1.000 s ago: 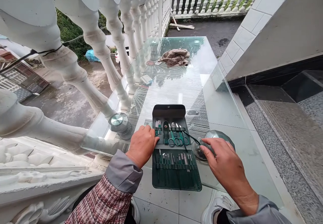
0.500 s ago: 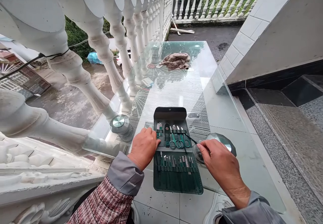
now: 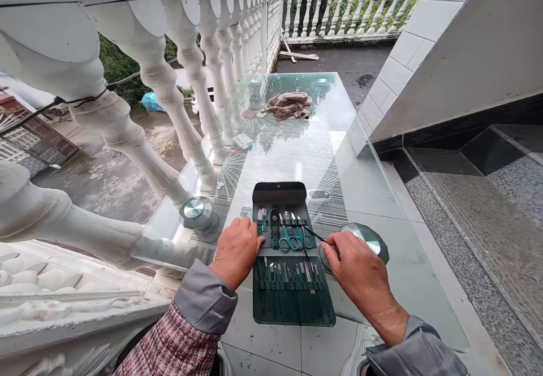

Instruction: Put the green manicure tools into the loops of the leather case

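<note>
A dark green tool case [image 3: 292, 308] lies unfolded on the glass table [image 3: 373, 189], near its front edge. Green-handled scissors [image 3: 289, 243], clippers [image 3: 262, 219] and several slim metal tools [image 3: 292, 274] sit in its loops. My left hand [image 3: 238, 250] grips the case's left edge, thumb on top and fingers closed. To the right of the case, my right hand [image 3: 360, 274] pinches the end of a thin dark strap or tool [image 3: 314, 233] that reaches to the scissors' side of the case.
A crumpled brown cloth [image 3: 289, 106] and a small white box [image 3: 243, 141] lie farther back on the table. White balusters [image 3: 186, 70] line the left side. Stone steps [image 3: 466, 195] rise on the right.
The whole view has shifted a little, so the case and table appear slightly farther left. Both hands keep nearly the same places and grips at the case.
</note>
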`<action>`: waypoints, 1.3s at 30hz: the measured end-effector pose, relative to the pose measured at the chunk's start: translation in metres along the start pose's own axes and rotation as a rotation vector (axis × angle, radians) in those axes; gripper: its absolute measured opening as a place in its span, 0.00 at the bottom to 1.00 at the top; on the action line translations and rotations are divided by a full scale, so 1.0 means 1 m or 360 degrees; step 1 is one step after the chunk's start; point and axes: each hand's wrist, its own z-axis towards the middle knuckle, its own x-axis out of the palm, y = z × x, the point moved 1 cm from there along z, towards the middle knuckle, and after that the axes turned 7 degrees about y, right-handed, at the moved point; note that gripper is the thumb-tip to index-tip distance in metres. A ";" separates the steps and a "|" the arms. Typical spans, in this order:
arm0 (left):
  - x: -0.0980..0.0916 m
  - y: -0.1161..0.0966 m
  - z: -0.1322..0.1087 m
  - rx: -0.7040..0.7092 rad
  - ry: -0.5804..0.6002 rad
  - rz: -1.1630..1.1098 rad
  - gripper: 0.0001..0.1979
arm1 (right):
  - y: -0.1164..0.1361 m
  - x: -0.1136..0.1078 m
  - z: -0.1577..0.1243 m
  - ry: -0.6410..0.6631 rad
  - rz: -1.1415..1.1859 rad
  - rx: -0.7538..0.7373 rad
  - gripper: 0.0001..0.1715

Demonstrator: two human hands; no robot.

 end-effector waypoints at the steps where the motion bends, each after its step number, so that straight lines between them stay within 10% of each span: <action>1: 0.000 0.000 0.000 0.0001 -0.0001 -0.0001 0.10 | 0.000 -0.001 0.000 0.0027 0.0035 0.0033 0.19; 22: -0.001 0.000 0.000 0.0000 -0.0014 0.0025 0.09 | -0.018 -0.015 -0.009 0.0651 0.1264 0.0690 0.18; 30: 0.000 0.000 0.000 -0.0003 -0.0028 0.0021 0.09 | -0.053 -0.034 0.004 0.0142 0.0634 0.0799 0.15; 39: -0.002 0.001 -0.001 -0.0010 0.0012 0.0013 0.09 | -0.064 -0.022 0.031 0.0333 0.0001 0.0754 0.11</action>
